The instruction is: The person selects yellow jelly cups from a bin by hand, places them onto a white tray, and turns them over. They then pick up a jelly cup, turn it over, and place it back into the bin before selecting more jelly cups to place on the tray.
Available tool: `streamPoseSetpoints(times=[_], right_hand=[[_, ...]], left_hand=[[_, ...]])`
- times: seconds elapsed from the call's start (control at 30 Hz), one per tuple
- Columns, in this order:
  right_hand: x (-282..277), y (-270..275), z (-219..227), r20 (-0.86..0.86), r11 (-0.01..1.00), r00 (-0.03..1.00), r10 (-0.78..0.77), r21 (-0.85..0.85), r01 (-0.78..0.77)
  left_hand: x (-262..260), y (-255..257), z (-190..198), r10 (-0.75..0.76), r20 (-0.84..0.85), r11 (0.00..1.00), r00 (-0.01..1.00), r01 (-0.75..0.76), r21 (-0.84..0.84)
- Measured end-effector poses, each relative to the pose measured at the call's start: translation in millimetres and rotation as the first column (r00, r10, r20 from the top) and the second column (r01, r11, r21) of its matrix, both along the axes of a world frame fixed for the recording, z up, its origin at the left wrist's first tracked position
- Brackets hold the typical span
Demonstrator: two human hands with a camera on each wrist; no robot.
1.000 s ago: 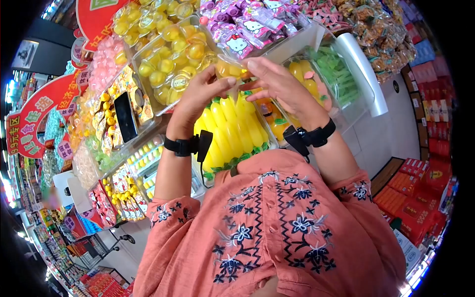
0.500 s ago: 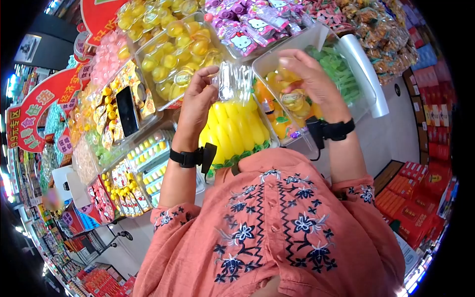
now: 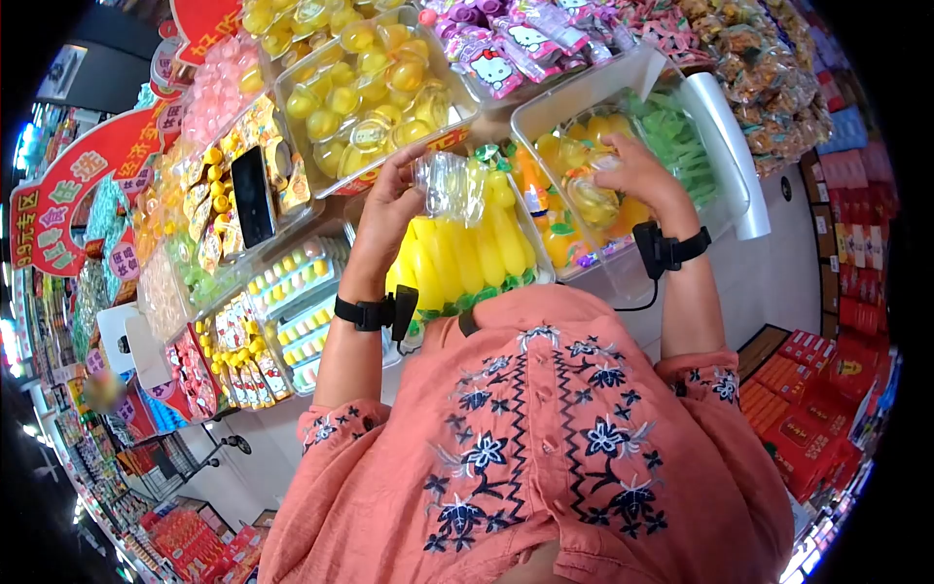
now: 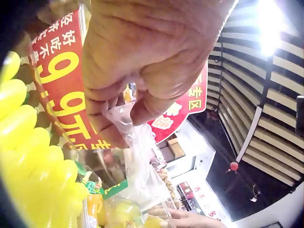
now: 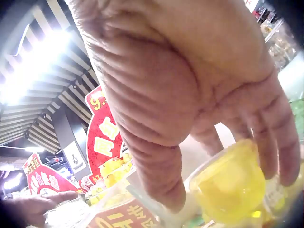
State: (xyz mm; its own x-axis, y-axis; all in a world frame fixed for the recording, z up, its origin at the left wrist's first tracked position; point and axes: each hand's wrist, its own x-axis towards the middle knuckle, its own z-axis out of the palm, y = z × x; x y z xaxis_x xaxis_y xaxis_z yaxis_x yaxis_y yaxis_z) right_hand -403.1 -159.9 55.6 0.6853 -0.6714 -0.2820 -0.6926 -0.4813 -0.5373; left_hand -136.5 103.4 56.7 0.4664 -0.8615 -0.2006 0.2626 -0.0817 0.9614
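Observation:
My left hand pinches a crinkled clear plastic bag between thumb and fingers. The bag hangs over a row of yellow banana-shaped packs with green ends. In the left wrist view the bag's film drops from the pinch. To the right, my right hand reaches down into a clear plastic bin of yellow and orange packets. The right wrist view has a yellow jelly cup tilted between its thumb and fingers. Part of the cup's far side is hidden.
A second bin of yellow jelly cups stands at the back left. Beside it a black phone lies on small packs. Green strip sweets fill the compartment to the right. Purple bags are piled behind.
My hands have moved apart from close together. The right hand has moved right, then down into the bin's packets. The left stays over the banana-shaped packs with the clear bag.

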Motion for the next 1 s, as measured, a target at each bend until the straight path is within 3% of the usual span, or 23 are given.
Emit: streamPoseSetpoints(times=[0.27,0.37,0.47,0.67,0.7,0.77,0.8,0.9,0.97,1.0], right_hand=[[1,0,1,0.185,0.996,0.982,-0.039,0.087,0.023],[10,4,20,0.170,0.998,0.983,-0.064,0.035,0.059],[20,23,47,0.349,0.992,0.930,-0.112,0.097,0.083],[42,48,50,0.496,0.965,0.861,-0.115,0.261,-0.021],[47,55,55,0.485,0.957,0.866,-0.121,0.289,-0.028],[56,70,69,0.462,0.939,0.877,-0.133,0.342,-0.038],[61,73,64,0.488,0.920,0.859,-0.154,0.387,-0.055],[72,82,49,0.537,0.866,0.819,-0.201,0.488,-0.107],[81,90,49,0.547,0.844,0.811,-0.206,0.519,-0.135],[85,92,47,0.542,0.832,0.813,-0.214,0.537,-0.139]], left_hand=[[3,10,-4,0.038,-0.012,0.999,0.999,-0.039,-0.017],[9,17,-14,0.038,0.002,0.999,0.999,-0.038,0.025],[14,27,-25,0.042,-0.002,0.997,0.999,-0.042,0.069],[19,47,-30,-0.208,0.062,0.932,0.976,0.178,0.317],[22,49,-34,-0.252,0.228,0.914,0.940,0.154,0.374],[28,55,-46,-0.351,0.522,0.878,0.777,0.080,0.472],[38,53,-47,-0.286,0.619,0.932,0.732,0.060,0.359],[67,28,-21,-0.085,0.541,0.964,0.837,-0.070,0.258],[87,5,-9,-0.047,0.695,0.964,0.717,-0.151,0.221],[101,-3,-8,-0.129,0.747,0.964,0.652,-0.092,0.248]])
